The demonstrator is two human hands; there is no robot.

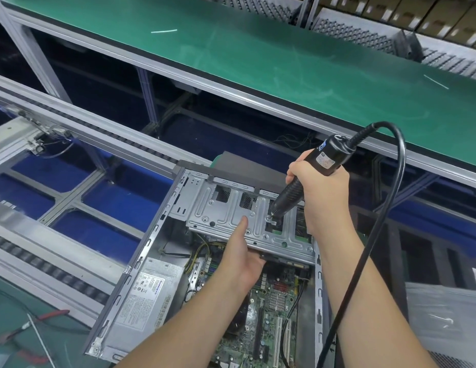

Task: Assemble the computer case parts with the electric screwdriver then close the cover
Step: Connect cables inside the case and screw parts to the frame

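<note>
Open computer case [141, 264] lying on its side on the conveyor rails, cover off, green circuit board [268, 314] and grey power supply [146, 293] exposed. Right hand [320, 189] wrapped round the black electric screwdriver [306, 179], tip down on a screw in the silver drive bracket [231, 211] at the case's far end. Left hand [242, 251] gripping the bracket's near edge, thumb flat on top, fingers apparently curled beneath, mostly hidden. Black cord [385, 208] looping off the tool. Green bench [258, 59] beyond.
</note>
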